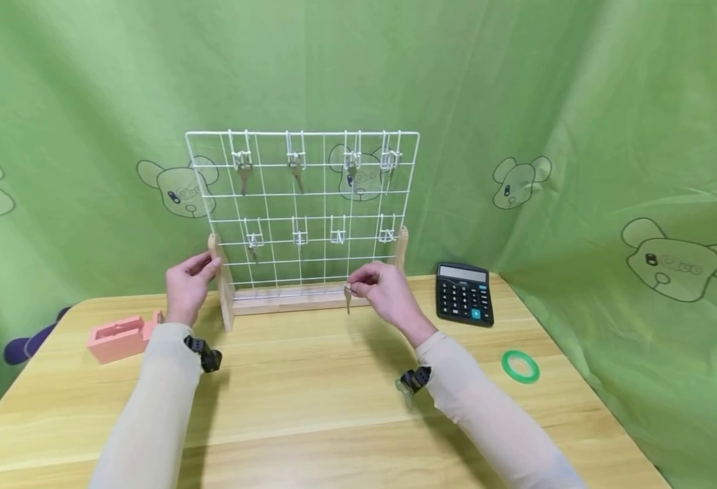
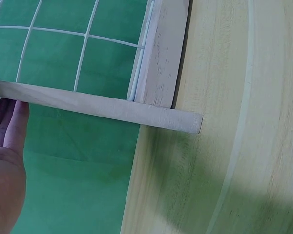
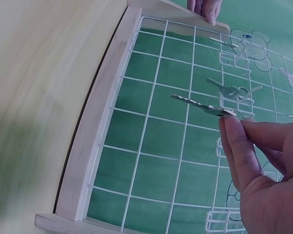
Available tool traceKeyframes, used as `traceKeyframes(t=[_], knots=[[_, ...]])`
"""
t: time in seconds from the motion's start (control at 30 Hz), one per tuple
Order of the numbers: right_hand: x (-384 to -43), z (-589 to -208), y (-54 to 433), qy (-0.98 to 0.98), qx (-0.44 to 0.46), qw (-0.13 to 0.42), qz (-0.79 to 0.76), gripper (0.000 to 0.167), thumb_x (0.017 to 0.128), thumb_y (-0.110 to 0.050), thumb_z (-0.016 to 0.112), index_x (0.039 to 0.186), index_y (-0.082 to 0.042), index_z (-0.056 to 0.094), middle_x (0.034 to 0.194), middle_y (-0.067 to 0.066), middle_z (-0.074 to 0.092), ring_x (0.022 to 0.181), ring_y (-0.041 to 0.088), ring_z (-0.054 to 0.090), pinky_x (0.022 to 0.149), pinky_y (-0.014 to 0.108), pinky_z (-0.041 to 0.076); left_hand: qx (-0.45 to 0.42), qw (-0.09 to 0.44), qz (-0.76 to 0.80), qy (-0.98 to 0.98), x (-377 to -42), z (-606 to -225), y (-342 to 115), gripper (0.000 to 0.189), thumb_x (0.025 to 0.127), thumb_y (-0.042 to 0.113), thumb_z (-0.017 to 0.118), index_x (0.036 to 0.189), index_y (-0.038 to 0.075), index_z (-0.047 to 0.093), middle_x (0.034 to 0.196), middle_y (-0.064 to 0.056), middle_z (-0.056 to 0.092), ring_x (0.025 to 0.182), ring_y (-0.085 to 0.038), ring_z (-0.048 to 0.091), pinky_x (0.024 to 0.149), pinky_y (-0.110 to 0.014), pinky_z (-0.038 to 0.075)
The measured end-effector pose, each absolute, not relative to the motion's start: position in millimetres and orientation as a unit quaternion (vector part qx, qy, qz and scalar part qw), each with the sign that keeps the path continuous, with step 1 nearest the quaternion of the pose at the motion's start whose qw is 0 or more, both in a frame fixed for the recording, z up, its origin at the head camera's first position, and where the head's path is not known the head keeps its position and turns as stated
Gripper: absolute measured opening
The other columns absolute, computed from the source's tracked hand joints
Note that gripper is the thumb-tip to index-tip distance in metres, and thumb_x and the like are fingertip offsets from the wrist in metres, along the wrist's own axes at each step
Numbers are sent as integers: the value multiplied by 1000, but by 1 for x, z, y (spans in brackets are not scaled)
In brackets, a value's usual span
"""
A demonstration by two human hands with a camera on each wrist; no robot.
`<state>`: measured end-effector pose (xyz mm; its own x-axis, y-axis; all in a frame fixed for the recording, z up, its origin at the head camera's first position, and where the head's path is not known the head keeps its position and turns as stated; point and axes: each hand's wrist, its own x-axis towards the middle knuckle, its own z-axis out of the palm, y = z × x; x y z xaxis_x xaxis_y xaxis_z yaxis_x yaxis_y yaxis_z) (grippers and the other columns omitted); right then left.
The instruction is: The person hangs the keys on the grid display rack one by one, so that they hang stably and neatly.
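My right hand [image 1: 389, 295] pinches a metal key [image 1: 347, 299] between thumb and fingers, its blade pointing down, in front of the rack's lower part. In the right wrist view the same key [image 3: 205, 106] stands out from the fingertips [image 3: 229, 124], apart from the grid. The white wire grid rack [image 1: 324, 193] stands upright in a wooden base. My left hand [image 1: 189, 285] holds the top of its left wooden post [image 1: 223, 292]; in the left wrist view fingers [image 2: 17, 126] reach behind that post. Keys hang from the upper hooks [image 1: 244, 159] and from the two left lower hooks [image 1: 253, 241].
A black calculator [image 1: 464, 293] lies right of the rack, with a green tape roll [image 1: 520, 367] nearer the table's right edge. On the left is a pink tape dispenser [image 1: 117, 338]. Another key [image 1: 405, 390] shows beside my right wrist. Green cloth [image 1: 487, 102] hangs behind.
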<state>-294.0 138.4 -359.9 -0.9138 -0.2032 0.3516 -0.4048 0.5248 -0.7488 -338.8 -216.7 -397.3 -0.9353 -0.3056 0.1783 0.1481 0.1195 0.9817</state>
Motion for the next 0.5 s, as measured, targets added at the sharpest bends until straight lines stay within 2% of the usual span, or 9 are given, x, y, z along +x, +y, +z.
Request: traceKeyframes(t=[0.17, 0.5], knots=[[-300, -353, 136, -868, 171, 120, 451, 10, 86, 0, 72, 94, -5, 74, 93, 2, 67, 83, 19, 63, 73, 31, 57, 58, 176, -664, -724, -338, -396, -216, 46, 92, 20, 72, 132, 1, 59, 131, -20, 59, 112, -22, 62, 92, -23, 53], [-310, -338, 126, -854, 159, 139, 475, 9, 88, -2, 72, 96, -7, 73, 94, 1, 67, 84, 17, 63, 76, 30, 57, 65, 171, -656, -733, -338, -396, -217, 47, 93, 21, 71, 133, 2, 58, 132, -20, 59, 114, -24, 61, 95, -25, 52]])
